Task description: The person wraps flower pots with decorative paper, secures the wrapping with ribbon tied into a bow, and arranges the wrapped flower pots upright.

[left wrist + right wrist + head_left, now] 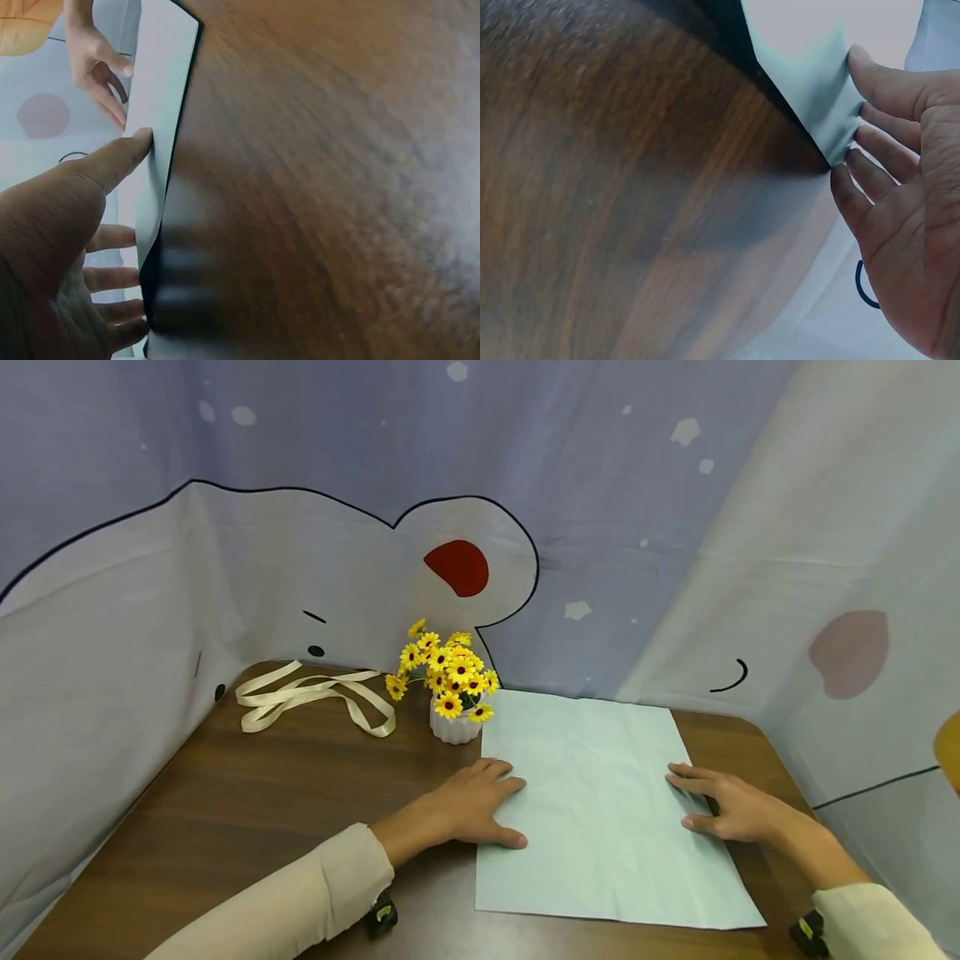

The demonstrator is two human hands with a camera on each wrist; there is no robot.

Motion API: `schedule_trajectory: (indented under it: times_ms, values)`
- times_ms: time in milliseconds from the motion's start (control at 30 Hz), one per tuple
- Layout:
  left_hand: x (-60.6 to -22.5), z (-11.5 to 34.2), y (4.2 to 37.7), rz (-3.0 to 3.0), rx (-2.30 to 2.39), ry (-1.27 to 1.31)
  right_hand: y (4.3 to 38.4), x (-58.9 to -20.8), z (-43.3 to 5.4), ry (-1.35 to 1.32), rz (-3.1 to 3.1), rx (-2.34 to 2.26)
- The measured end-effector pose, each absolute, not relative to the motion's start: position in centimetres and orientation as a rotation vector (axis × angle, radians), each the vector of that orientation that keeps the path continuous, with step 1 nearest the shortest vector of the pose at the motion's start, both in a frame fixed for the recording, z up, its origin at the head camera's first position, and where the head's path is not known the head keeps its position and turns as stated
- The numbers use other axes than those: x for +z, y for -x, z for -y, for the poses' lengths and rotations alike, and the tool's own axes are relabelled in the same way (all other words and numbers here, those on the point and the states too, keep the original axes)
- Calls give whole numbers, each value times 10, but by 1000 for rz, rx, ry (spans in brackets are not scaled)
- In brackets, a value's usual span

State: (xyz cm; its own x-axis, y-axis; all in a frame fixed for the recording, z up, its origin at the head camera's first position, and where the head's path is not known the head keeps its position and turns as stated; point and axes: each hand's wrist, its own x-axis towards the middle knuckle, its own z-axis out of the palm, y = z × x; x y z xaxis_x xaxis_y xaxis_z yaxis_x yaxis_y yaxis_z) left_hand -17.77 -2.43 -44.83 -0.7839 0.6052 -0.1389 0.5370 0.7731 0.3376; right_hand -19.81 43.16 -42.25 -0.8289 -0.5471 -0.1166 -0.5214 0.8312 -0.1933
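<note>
A large pale blue-green sheet of paper (600, 827) lies flat on the brown wooden table. My left hand (476, 802) rests on its left edge, thumb and fingers spread apart. In the left wrist view the left thumb (124, 159) and fingertips touch the sheet along that edge. At the opposite side my right hand (731, 806) touches the sheet's right edge with loosely extended fingers. The right wrist view shows the right hand's fingertips against the margin of the sheet (810, 90). Neither hand is curled round anything.
Behind the left hand stands a white ribbed pot (452, 727) of yellow artificial flowers (457, 670), close to the sheet's far left corner. A looped cream ribbon (303, 693) lies at the table's back left. A printed curtain (337, 560) hangs directly behind the table (300, 802).
</note>
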Motion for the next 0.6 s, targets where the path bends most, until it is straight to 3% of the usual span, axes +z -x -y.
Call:
schedule_trajectory:
  times_ms: [200, 333, 467, 600]
  values:
    - [-449, 29, 178, -2729, 467, -879, 192, -419, -420, 810, -2869, -273]
    - [-454, 33, 176, -2743, 752, -827, 161, -414, -398, 689, -2963, -271]
    - [-472, 47, 183, -2824, 1284, -503, 106, -413, -373, 577, -3075, -212]
    - [-471, 65, 193, -2801, 1643, -49, 59, -439, -373, 539, -3131, -197]
